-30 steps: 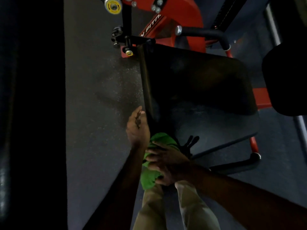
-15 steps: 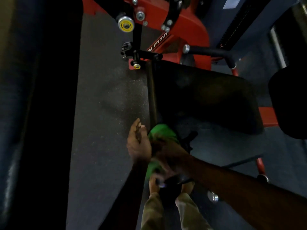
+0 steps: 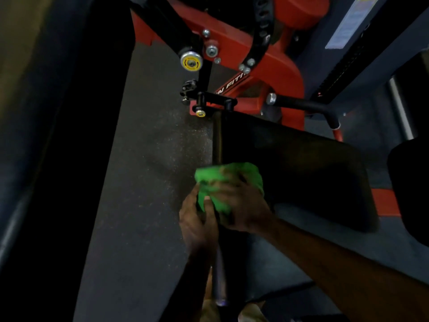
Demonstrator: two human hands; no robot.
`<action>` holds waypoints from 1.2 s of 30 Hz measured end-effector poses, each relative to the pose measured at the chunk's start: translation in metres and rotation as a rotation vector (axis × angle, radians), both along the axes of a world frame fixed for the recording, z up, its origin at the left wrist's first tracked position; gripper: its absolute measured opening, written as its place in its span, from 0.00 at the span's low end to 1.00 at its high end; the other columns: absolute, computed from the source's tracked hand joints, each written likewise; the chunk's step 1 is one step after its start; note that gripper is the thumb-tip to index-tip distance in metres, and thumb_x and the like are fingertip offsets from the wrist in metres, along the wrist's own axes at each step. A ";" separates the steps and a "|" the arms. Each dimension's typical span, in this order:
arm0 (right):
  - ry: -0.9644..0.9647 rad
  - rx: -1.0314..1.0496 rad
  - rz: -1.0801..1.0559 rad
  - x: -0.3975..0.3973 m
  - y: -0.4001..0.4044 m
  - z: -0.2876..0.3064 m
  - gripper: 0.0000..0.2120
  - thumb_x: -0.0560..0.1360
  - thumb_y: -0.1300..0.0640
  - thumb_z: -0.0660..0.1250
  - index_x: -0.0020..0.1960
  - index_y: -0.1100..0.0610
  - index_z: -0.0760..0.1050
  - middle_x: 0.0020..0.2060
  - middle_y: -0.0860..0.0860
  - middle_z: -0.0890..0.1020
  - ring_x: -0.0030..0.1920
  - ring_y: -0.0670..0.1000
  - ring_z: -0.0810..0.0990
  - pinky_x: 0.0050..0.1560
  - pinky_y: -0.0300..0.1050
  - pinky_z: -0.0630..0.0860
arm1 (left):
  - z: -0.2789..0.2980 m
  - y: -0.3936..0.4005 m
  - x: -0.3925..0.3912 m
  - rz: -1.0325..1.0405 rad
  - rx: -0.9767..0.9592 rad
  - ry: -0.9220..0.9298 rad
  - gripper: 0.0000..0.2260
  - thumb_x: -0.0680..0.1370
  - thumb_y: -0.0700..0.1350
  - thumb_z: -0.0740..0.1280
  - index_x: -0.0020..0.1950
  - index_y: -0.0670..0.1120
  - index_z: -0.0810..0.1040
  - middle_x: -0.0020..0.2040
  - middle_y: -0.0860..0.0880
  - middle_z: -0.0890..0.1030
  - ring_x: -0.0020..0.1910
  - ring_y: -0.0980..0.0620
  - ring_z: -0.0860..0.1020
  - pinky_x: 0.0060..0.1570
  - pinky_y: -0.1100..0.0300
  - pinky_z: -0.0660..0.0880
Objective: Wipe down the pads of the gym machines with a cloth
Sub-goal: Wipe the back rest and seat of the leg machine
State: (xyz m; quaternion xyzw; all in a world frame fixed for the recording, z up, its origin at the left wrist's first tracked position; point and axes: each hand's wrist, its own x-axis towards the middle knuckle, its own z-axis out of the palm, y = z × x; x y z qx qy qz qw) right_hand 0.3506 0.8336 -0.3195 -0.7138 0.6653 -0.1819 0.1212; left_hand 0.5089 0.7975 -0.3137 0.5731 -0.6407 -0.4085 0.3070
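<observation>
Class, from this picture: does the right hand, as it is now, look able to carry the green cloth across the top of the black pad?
Probably yes. The right hand grips the green cloth at the black pad's near corner, and nothing lies on the pad surface beyond it.

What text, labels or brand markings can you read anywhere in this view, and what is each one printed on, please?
"N FITN", white letters cut off at both ends, on the red machine frame.
White sticker on the dark upright at top right: print too small and blurred to read.
Yellow round knob cap: markings unreadable.
</observation>
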 end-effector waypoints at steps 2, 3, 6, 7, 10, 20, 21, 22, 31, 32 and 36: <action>0.103 0.052 0.315 -0.013 -0.008 0.003 0.29 0.73 0.36 0.64 0.69 0.50 0.78 0.68 0.49 0.80 0.73 0.56 0.72 0.76 0.59 0.63 | 0.000 0.002 -0.006 0.007 -0.021 0.017 0.22 0.80 0.53 0.64 0.72 0.46 0.76 0.68 0.52 0.78 0.66 0.54 0.77 0.67 0.51 0.74; 0.144 0.059 0.321 -0.024 -0.018 -0.005 0.31 0.72 0.35 0.62 0.68 0.50 0.79 0.68 0.49 0.80 0.73 0.56 0.73 0.74 0.60 0.66 | 0.001 0.001 -0.011 0.013 -0.008 0.025 0.23 0.80 0.54 0.63 0.72 0.46 0.76 0.69 0.52 0.78 0.67 0.54 0.77 0.68 0.54 0.73; -0.017 0.144 -0.124 -0.033 -0.042 0.003 0.29 0.69 0.37 0.63 0.66 0.49 0.81 0.70 0.48 0.79 0.75 0.56 0.71 0.71 0.65 0.70 | 0.000 0.007 -0.018 0.035 0.016 0.039 0.26 0.80 0.55 0.62 0.77 0.47 0.71 0.72 0.56 0.73 0.70 0.61 0.72 0.70 0.64 0.67; -0.045 0.138 -0.150 -0.026 -0.045 0.004 0.28 0.69 0.38 0.64 0.65 0.48 0.81 0.69 0.47 0.80 0.75 0.55 0.71 0.71 0.66 0.69 | 0.000 0.010 -0.020 0.055 0.008 0.029 0.27 0.80 0.55 0.62 0.78 0.46 0.69 0.73 0.56 0.72 0.72 0.59 0.72 0.71 0.62 0.67; -0.008 0.045 0.181 -0.033 -0.056 0.000 0.26 0.70 0.38 0.63 0.60 0.51 0.83 0.61 0.49 0.84 0.71 0.55 0.74 0.76 0.60 0.63 | -0.008 0.012 -0.026 0.092 0.001 0.031 0.29 0.79 0.55 0.61 0.78 0.46 0.67 0.74 0.52 0.71 0.72 0.50 0.73 0.71 0.48 0.71; 0.086 -0.118 0.137 -0.089 -0.128 -0.008 0.18 0.70 0.43 0.68 0.50 0.55 0.85 0.50 0.53 0.87 0.57 0.59 0.83 0.65 0.55 0.72 | -0.007 -0.004 -0.045 0.065 0.016 0.016 0.26 0.80 0.55 0.61 0.77 0.46 0.69 0.71 0.58 0.71 0.68 0.75 0.65 0.68 0.75 0.62; 0.043 -0.156 -0.034 -0.094 -0.132 -0.006 0.20 0.70 0.43 0.68 0.52 0.56 0.85 0.53 0.53 0.87 0.60 0.59 0.83 0.66 0.56 0.73 | -0.005 -0.007 -0.047 0.056 0.030 0.015 0.27 0.81 0.55 0.62 0.78 0.47 0.68 0.71 0.59 0.70 0.69 0.75 0.65 0.67 0.77 0.60; -0.014 -0.095 -0.195 -0.092 -0.131 -0.005 0.22 0.69 0.42 0.67 0.54 0.57 0.85 0.56 0.54 0.86 0.62 0.60 0.82 0.66 0.57 0.74 | -0.004 -0.009 -0.050 0.051 0.035 0.012 0.27 0.80 0.55 0.61 0.78 0.48 0.68 0.72 0.59 0.70 0.69 0.73 0.65 0.67 0.77 0.59; 0.021 -0.024 -0.477 -0.085 -0.132 -0.014 0.29 0.70 0.40 0.62 0.69 0.48 0.78 0.71 0.48 0.78 0.73 0.62 0.71 0.72 0.65 0.67 | 0.000 -0.021 -0.054 -0.010 0.075 0.006 0.24 0.83 0.53 0.62 0.78 0.51 0.68 0.72 0.59 0.71 0.70 0.63 0.69 0.66 0.74 0.62; 0.042 -0.008 -0.390 -0.076 -0.126 -0.013 0.29 0.70 0.40 0.62 0.69 0.46 0.78 0.72 0.46 0.77 0.75 0.62 0.70 0.73 0.65 0.65 | -0.001 -0.022 -0.054 -0.006 0.073 0.015 0.25 0.81 0.54 0.61 0.78 0.50 0.69 0.72 0.58 0.72 0.70 0.62 0.70 0.68 0.69 0.65; 0.004 -0.043 -0.225 -0.105 -0.083 -0.022 0.26 0.75 0.43 0.65 0.71 0.50 0.77 0.71 0.50 0.78 0.74 0.61 0.72 0.75 0.65 0.65 | -0.008 -0.023 -0.057 -0.024 0.096 0.021 0.23 0.82 0.51 0.63 0.77 0.47 0.70 0.72 0.53 0.74 0.69 0.58 0.72 0.68 0.65 0.69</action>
